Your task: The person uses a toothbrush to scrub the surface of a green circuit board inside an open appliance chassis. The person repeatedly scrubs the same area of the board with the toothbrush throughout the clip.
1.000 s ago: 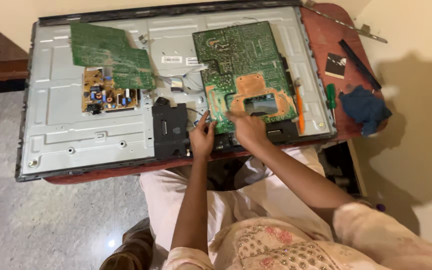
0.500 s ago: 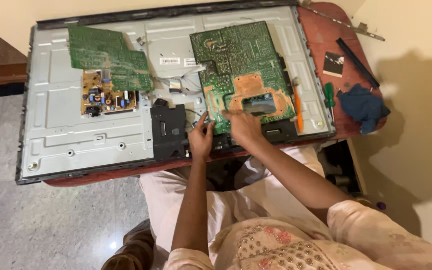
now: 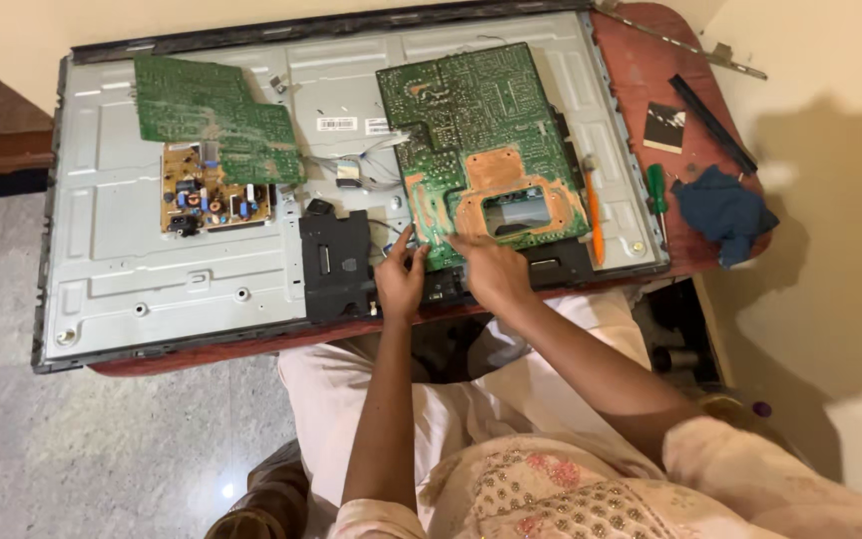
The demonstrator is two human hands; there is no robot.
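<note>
An opened flat-screen set lies back-up on a reddish table, its grey metal back panel (image 3: 152,269) exposed. A large green circuit board (image 3: 471,130) rests on it, solder side up, with a copper patch and a rectangular cut-out near its front. My left hand (image 3: 401,281) is at the board's near-left corner, fingers pinched at a small part or cable there. My right hand (image 3: 491,268) lies on the board's front edge, gripping it. What sits under the fingertips is hidden.
A second green board (image 3: 216,115) overlaps a tan power board (image 3: 214,200) at the left. A black plastic block (image 3: 333,262) sits beside my left hand. An orange tool (image 3: 593,212), a green screwdriver (image 3: 656,196), a blue cloth (image 3: 722,212) and a black strip (image 3: 712,122) lie at the right.
Both hands have stayed at the large board's near edge. The board has shifted only slightly; the view has moved a little.
</note>
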